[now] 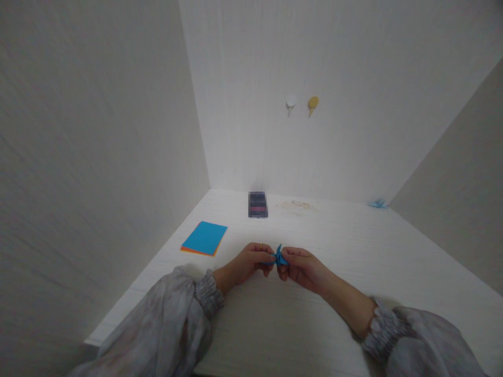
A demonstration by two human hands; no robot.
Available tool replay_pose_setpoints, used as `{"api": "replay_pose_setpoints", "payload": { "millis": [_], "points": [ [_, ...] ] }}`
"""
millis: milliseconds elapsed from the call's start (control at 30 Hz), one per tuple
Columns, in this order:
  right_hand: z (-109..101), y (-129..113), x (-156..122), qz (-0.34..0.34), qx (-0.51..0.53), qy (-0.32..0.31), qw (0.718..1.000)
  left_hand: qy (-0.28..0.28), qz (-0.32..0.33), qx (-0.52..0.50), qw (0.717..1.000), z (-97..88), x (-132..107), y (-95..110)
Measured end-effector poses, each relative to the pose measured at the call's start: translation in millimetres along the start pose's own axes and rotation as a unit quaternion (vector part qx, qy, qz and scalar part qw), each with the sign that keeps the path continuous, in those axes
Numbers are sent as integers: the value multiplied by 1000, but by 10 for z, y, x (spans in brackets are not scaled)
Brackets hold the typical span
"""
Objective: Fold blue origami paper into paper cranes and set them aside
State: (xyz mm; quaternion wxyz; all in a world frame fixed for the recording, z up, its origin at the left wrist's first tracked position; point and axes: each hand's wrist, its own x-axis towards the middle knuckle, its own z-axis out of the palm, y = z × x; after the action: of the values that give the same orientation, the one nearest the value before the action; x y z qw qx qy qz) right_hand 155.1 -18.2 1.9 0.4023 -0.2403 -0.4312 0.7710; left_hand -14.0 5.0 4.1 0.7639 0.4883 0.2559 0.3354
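Between both hands is a small blue origami crane [279, 257], with one narrow point sticking upward. My left hand [257, 256] pinches its left side between thumb and fingers. On the other side, my right hand [301, 263] grips the right part the same way. The fingers cover much of the folded paper, so its full shape is partly hidden. Both hands are held close together above the white table [334, 235].
A stack of square paper [205, 238], blue on top with orange edges below, lies to the left. A dark blurred-out box [258, 204] is at the back wall. Another blue folded paper piece [378, 203] rests in the back right corner. Two hooks [313, 102] hang on the wall.
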Motion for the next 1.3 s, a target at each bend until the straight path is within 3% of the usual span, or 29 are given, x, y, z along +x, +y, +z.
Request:
{"api": "replay_pose_setpoints", "payload": {
  "millis": [967,1300],
  "points": [
    [20,-17,-27,-2,6,-7,1000,14,-16,6,1000,6,-18,14],
    [44,-19,-4,-28,-11,30,999,36,-3,12,999,4,-7,6]
  ]
}}
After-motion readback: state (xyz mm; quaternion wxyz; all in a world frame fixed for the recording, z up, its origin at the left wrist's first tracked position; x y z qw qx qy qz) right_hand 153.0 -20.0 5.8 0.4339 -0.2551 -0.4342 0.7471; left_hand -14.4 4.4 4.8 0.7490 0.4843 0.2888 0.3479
